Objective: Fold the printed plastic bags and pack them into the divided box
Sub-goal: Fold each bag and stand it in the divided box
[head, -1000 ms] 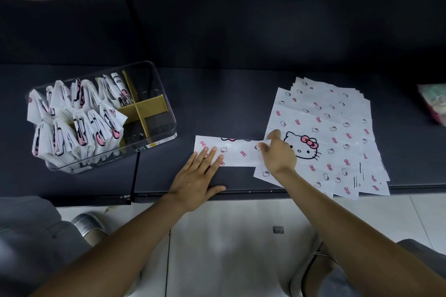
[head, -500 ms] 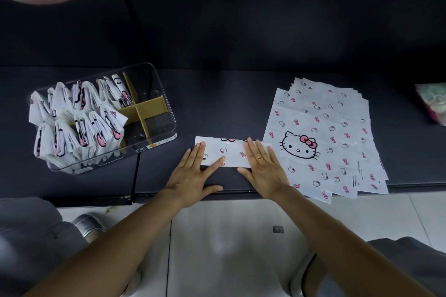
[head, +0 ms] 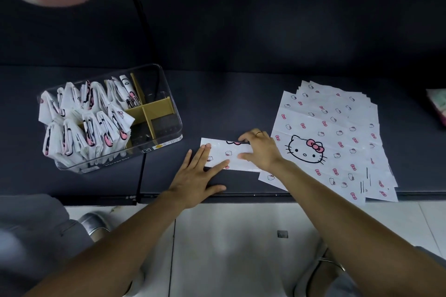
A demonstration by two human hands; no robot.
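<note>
slippage risk on the folded bag strip (head: 225,153)
my left hand (head: 195,176) and right hand (head: 261,149) lay flat, pressing it, gripping nothing; slick plastic could spring open.

Right hand (head: 261,149) now farther up the folded bag (head: 226,153).

The only lettering showing is sitting on a small label on the near wall of the clear divided box (head: 166,113); seen upside down, it is appearing to read "storage box", though it is too small to be sure. A second sticker (head: 166,143) on that wall is staying illegible.
</note>
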